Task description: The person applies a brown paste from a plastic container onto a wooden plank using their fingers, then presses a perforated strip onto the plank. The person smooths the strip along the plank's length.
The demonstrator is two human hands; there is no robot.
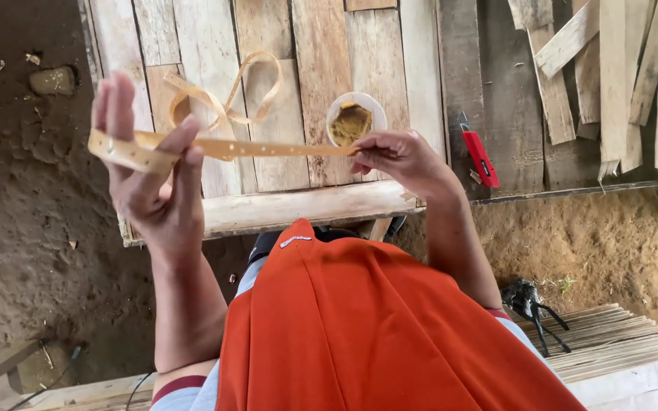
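Holding a thin, pale tan strip with a row of small punched holes [268, 148], you've got it stretched between both hands above the table. Your left hand [150, 167] pinches one end between thumb and fingers, the other fingers splayed upward; your right hand [397, 160] is closed in a fingertip pinch on the other end. Neither hand is free.

The strip looks light and flexible: it spans the gap nearly straight under tension, while its loose remainder curls into loops [226, 95] behind your left hand. Judge it bendy along its length, probably stiff across its width, and likely to kink or split at the holes if folded hard. Best hold is flat pinches on the faces, near the ends, as you have it. The surface looks dry, not slippery.

Just beyond your right hand, a small round white bowl holding brownish-yellow paste [355, 120] sits on the weathered wooden plank table [298, 46]. Further right, a red-handled tool [480, 158] lies on darker boards, with pale wood slats [618, 84] stacked past it. An orange cloth [359, 327] covers your lap. Bare dirt floor [24, 213] on the left, bundled thin sticks [618, 342] lower right.
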